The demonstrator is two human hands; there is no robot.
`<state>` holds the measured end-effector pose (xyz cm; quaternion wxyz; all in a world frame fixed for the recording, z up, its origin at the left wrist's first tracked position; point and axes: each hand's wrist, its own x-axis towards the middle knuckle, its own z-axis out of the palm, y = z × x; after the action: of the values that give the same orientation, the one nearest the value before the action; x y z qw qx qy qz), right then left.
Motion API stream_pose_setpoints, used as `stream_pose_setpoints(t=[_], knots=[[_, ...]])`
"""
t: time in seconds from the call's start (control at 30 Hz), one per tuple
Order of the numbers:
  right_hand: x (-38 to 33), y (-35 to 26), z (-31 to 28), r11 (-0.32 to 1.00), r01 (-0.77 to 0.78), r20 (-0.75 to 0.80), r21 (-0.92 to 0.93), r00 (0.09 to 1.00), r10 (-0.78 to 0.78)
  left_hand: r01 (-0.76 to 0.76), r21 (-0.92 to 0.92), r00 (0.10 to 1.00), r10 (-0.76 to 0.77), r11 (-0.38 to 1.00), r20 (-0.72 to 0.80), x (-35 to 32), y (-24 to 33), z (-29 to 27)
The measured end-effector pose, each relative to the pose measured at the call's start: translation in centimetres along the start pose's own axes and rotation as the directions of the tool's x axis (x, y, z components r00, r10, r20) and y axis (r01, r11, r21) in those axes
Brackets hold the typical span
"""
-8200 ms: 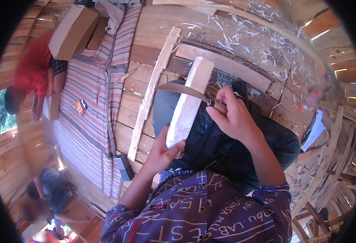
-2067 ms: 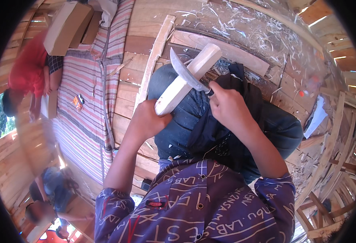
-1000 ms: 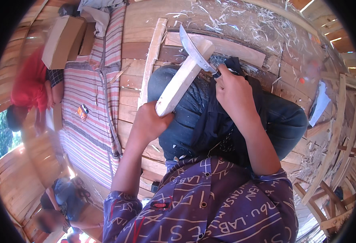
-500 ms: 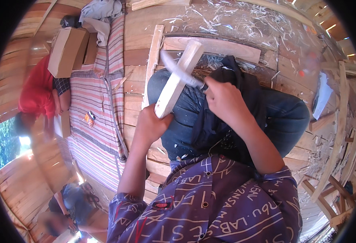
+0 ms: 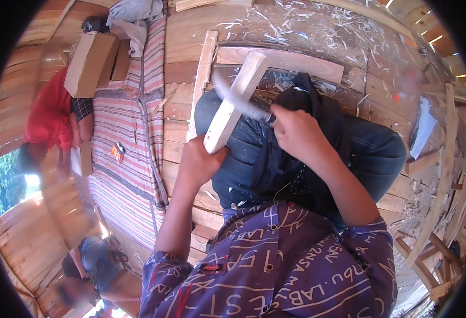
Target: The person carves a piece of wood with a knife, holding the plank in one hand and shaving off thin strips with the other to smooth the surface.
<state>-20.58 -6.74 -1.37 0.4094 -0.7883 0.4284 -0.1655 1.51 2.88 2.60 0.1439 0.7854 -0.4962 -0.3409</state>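
Observation:
My left hand (image 5: 203,161) is wrapped round the near end of a pale, squared wooden block (image 5: 223,125), which slants up and away from me over my left thigh. In my right hand (image 5: 295,130) is the dark handle of a knife (image 5: 236,100) with a long, curved blade. The blade, smeared by motion, lies across the upper face of the block, pointing to the far left. A dark cloth (image 5: 275,153) is bunched on my lap beneath the right forearm. Fine wood dust speckles my jeans.
Beyond my knees lie a plank (image 5: 286,63) and a narrow board (image 5: 203,79). Wood shavings (image 5: 318,29) cover the far floor. On the left are a striped mat (image 5: 121,175), a cardboard box (image 5: 90,66) and two other people. A wooden frame (image 5: 440,254) stands at right.
The knife and my right hand have shifted very slightly to the right and nearer to me. My left hand keeps its grip on the block, which is nearly unmoved.

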Motion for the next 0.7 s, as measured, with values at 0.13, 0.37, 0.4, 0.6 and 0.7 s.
stream_pose_setpoints(t=[0.13, 0.37, 0.4, 0.6, 0.7], knots=[[-0.1, 0.2, 0.8, 0.994, 0.034, -0.004, 0.103, 0.999, -0.033, 0.018, 0.022, 1.000, -0.019, 1.000, 0.022, 0.3, 0.3, 0.1], [0.7, -0.3, 1.2, 0.991, -0.093, -0.046, 0.100, 0.994, 0.098, 0.037, -0.048, 0.999, -0.035, 0.998, 0.040, 0.2, 0.4, -0.3], [0.6, -0.4, 1.3, 0.992, -0.111, -0.038, 0.053, 0.993, 0.114, 0.027, -0.054, 0.999, -0.025, 0.998, 0.027, 0.2, 0.2, 0.1], [-0.9, 0.3, 2.1, 0.983, -0.023, -0.083, 0.183, 0.996, 0.039, 0.087, -0.171, 0.986, -0.060, 0.981, 0.156, 0.5, -0.8, -0.5], [-1.3, 1.4, 2.1, 0.922, -0.072, -0.197, 0.381, 0.968, 0.157, 0.180, -0.249, 0.964, -0.120, 0.952, 0.236, 0.5, -1.0, -0.9]])
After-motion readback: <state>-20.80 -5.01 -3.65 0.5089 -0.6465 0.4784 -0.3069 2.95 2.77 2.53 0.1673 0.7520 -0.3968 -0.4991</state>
